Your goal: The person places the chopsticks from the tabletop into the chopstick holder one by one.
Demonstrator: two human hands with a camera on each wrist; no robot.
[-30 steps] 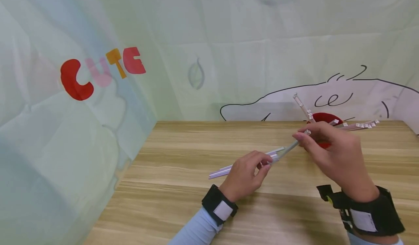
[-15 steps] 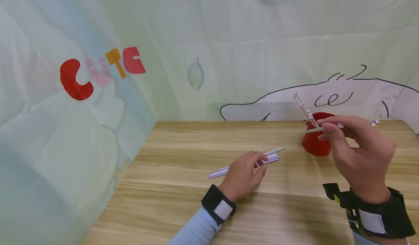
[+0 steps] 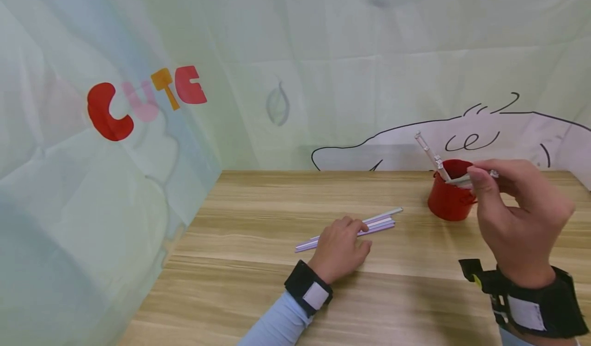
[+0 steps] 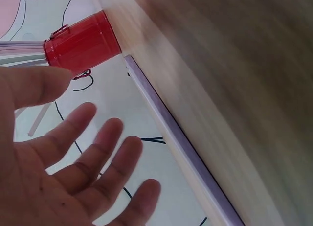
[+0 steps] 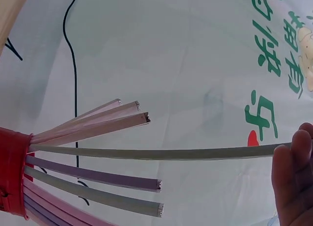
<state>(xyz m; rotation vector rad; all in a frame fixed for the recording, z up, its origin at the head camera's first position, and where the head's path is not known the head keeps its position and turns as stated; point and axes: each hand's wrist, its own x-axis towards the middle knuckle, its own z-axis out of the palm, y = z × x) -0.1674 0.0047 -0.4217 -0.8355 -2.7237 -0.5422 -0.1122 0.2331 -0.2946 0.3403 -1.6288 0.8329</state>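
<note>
My right hand [image 3: 526,202] pinches the end of a long thin pale green stick [image 5: 171,154] between thumb and fingers. The stick's far end is inside the small red bucket [image 3: 445,202], as the right wrist view shows. Pink, purple and green sticks fan out of the bucket there. Over several thin lilac and white sticks [image 3: 379,225] on the table lies my left hand [image 3: 339,246], covering their middle part. In the left wrist view its fingers are spread and relaxed, with a purple stick [image 4: 166,123] lying beyond them.
The wood-grain table [image 3: 258,294] meets a printed cloth backdrop [image 3: 351,89] behind the bucket. Another cloth wall [image 3: 83,207] with the letters CUTE stands along the left edge. Pink sticks [image 3: 429,152] lean up and leftward from the bucket.
My right hand has drawn a green stick away from the left hand's sticks, rightward to the bucket, and its lower end now sits inside. The left hand's fingers have slid back slightly.
</note>
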